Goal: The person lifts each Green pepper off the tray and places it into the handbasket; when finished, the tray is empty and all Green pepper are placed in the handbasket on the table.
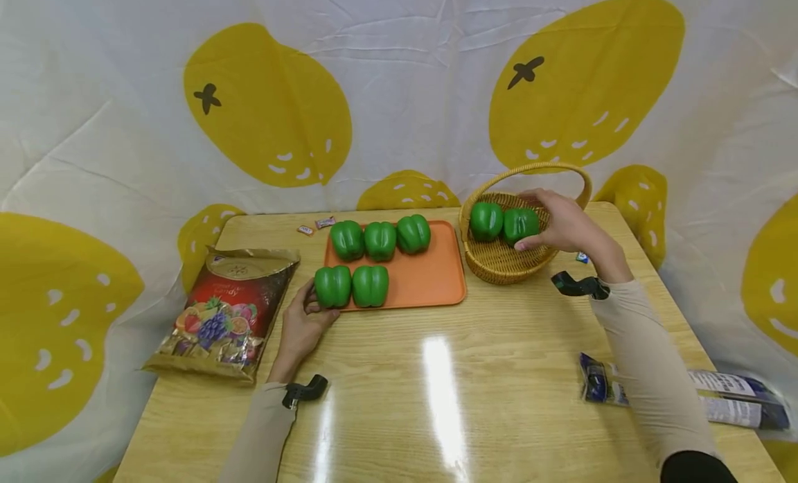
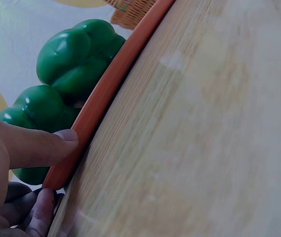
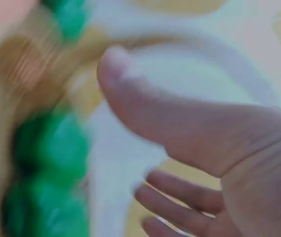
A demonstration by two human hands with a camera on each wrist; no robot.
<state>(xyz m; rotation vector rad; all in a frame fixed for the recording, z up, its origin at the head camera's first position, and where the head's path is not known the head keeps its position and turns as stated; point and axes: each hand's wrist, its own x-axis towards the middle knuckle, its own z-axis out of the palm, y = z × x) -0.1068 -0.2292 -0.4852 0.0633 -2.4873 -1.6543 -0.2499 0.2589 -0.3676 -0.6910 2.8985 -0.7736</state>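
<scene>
On the orange tray (image 1: 430,278) sit several green bell peppers (image 1: 370,286), in a back row of three and a front row of two. My left hand (image 1: 305,325) grips the tray's front left corner: in the left wrist view the thumb (image 2: 63,138) lies along the rim and the fingers are at its underside. Two more bell peppers (image 1: 486,222) lie in a wicker basket (image 1: 508,268) with an arched handle. My right hand (image 1: 570,223) is over the basket's right side, beside the right pepper, thumb and fingers spread apart; the right wrist view is blurred.
A large candy bag (image 1: 227,310) lies at the left of the wooden table. Small wrapped candies (image 1: 325,222) sit behind the tray, and another small packet (image 1: 582,258) is right of the basket. A blue package (image 1: 729,396) lies partly under the right forearm.
</scene>
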